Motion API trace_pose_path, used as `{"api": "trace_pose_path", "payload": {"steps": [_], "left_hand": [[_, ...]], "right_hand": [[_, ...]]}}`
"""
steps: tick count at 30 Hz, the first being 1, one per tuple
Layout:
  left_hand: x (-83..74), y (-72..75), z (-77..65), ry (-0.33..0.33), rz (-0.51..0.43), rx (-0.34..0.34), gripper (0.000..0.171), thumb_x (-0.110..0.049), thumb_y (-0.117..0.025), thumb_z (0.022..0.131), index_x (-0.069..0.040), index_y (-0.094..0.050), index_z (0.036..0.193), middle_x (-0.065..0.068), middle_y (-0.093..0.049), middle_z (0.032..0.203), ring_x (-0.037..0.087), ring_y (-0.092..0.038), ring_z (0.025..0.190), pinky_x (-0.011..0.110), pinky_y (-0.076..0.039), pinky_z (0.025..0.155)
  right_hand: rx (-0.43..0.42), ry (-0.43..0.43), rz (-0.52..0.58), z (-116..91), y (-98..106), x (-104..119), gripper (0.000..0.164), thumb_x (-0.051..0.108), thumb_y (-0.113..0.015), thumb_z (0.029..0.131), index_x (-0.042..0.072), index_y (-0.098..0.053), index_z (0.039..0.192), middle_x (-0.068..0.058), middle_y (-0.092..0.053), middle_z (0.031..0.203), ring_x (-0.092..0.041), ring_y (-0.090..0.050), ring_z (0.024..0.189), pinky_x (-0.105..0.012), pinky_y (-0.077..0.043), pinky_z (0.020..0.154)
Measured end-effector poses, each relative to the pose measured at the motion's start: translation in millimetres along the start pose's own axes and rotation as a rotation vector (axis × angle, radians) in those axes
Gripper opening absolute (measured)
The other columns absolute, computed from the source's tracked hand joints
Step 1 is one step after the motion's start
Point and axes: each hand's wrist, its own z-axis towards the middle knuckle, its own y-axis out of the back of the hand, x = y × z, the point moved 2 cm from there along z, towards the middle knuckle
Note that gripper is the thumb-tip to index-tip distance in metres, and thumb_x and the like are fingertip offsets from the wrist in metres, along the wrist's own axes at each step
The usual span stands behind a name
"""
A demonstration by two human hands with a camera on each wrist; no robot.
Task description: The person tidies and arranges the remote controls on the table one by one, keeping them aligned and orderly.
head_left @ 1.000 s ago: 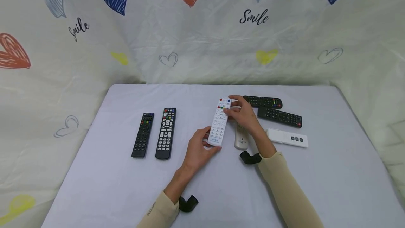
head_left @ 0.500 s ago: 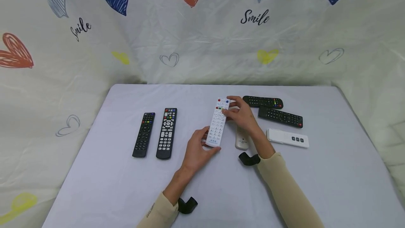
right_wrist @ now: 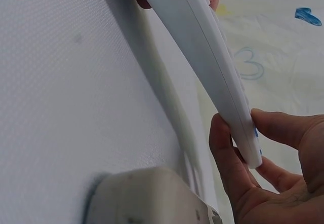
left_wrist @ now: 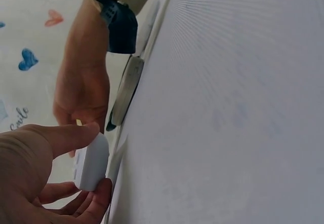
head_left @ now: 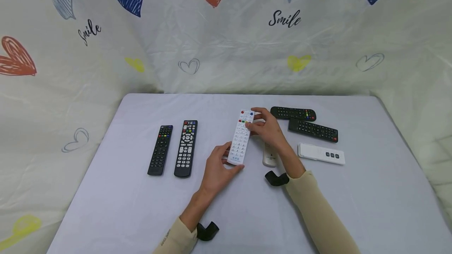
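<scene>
A white remote control (head_left: 241, 138) with several rows of buttons is held between both hands, buttons facing up. My left hand (head_left: 216, 171) grips its near end, thumb on one side and fingers on the other, as the left wrist view also shows. At the far end, my right hand (head_left: 269, 130) pinches it with the thumb on the button face. In the right wrist view the remote's side (right_wrist: 202, 46) hangs tilted above the white cloth. Partly hidden below my right forearm lies a beige remote (head_left: 270, 158).
Two black remotes (head_left: 160, 150) (head_left: 186, 148) lie side by side on the left of the table (head_left: 116, 207). At the right, two more black remotes (head_left: 294, 113) (head_left: 313, 130) lie close together, with a white slab with dark spots (head_left: 320, 153) nearer. A patterned sheet (head_left: 233, 50) hangs behind.
Both hands have shifted slightly left and towards the near edge, carrying the white remote control with them. The other remotes have stayed in place.
</scene>
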Motion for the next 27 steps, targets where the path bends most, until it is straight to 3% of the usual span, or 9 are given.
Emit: {"api": "trace_pose_path", "payload": {"steps": [27], "left_hand": [[3.1,12.6,-9.5,0.053,0.020,-0.040,0.081,-0.015,-0.092,0.078,-0.007,-0.054,0.149,0.006,-0.061,0.123,0.017,-0.062,0.110,0.028,-0.058,0.093]], "right_hand": [[0.047,0.036,-0.021,2.6,-16.3,5.8,0.075,0.007,-0.075,0.094,0.008,-0.037,0.158,-0.025,-0.055,0.140,-0.019,-0.071,0.099,-0.039,-0.064,0.086]]}}
